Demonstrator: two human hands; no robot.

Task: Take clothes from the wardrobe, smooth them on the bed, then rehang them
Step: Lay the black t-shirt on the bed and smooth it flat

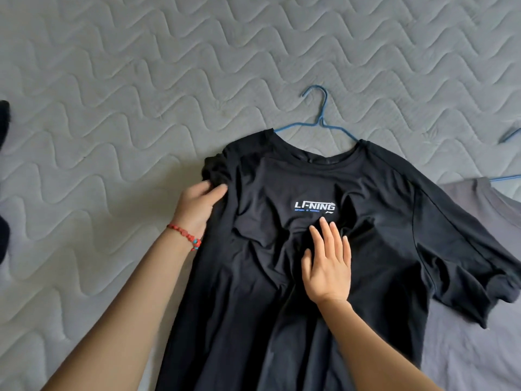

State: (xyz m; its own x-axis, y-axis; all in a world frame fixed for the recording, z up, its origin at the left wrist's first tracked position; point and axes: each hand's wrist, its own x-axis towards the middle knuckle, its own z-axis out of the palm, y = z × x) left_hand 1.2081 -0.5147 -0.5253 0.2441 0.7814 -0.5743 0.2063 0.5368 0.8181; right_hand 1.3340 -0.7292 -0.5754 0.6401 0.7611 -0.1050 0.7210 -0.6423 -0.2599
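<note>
A black T-shirt with a white chest logo lies face up on the grey quilted bed. A blue wire hanger is inside it, with the hook sticking out past the collar. My left hand, with a red bead bracelet on the wrist, grips the bunched left sleeve at the shirt's edge. My right hand lies flat with fingers spread on the wrinkled chest, just below the logo.
A grey T-shirt on another blue hanger lies at the right, partly under the black shirt's sleeve. A dark object shows at the left edge. Bare quilted mattress extends above and to the left.
</note>
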